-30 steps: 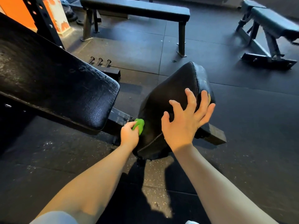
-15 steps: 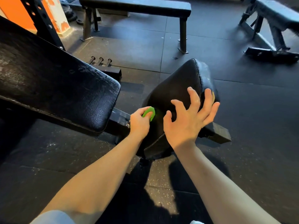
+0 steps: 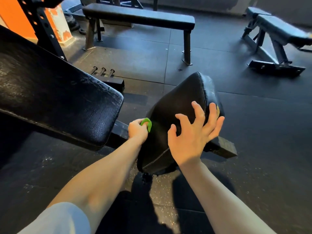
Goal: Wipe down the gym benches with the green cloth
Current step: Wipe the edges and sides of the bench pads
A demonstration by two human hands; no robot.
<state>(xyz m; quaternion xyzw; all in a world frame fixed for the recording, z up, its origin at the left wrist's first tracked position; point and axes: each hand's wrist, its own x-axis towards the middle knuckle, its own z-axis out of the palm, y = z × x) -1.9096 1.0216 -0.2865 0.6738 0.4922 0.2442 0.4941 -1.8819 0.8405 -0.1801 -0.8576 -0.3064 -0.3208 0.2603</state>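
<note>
Step in hand: wiping the tilted seat pad of the near bench, along its left flank, by my judgement.
Left hand: the left hand grips the green cloth bunched in curled fingers; only a small fold shows past the knuckles.
Cloth position: against the left edge of the seat pad, just beside the gap to the backrest pad.
Right hand: the right hand is spread, fingers apart and bent, over the pad's upper right; whether the fingertips touch the vinyl I cannot tell.
Doing it well: open the cloth out so more of it meets the vinyl, press flat, and run overlapping strokes from the raised front down to the low seam.
Bracing: the right hand is best planted on the pad to steady it.
Watch for: the worn, pale patch at the pad's right edge may snag.
Left to do: the backrest looks streaked; the flat bench and the far bench stand well apart.
</note>
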